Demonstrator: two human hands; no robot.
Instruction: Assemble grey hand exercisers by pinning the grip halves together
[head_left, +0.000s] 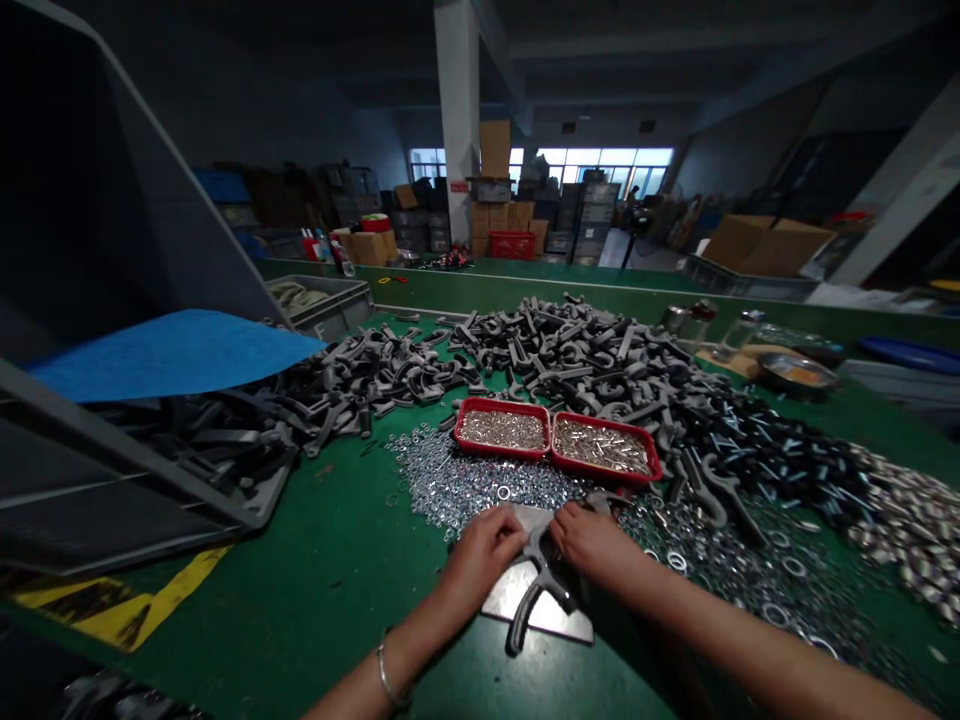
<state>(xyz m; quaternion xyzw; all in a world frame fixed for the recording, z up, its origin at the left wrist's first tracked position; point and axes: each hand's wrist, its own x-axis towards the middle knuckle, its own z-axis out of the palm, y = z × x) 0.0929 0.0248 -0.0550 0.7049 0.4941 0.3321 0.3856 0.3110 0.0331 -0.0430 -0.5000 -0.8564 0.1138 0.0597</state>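
Observation:
On a metal plate [540,612] on the green table lies a grey Y-shaped plastic part [534,597], its forked end towards me. My left hand [489,548] is closed at the part's far end, thumb and fingers pressed on its left side. Directly right of it, my right hand [589,540] is curled into a grip. A metal head like a hammer's [606,500] juts out beyond those fingers; the rest is mostly hidden by the hand. Just past both hands stand two red trays, the left tray [501,452] and right tray [600,474], holding small metal pins.
Loose washers [465,490] spread around the trays. Behind is a heap of grey plastic parts [585,350]. Black parts with bolts [787,455] and metal caps [915,520] lie right. A large tipped grey crate [150,500] with a blue sheet [187,350] stands left.

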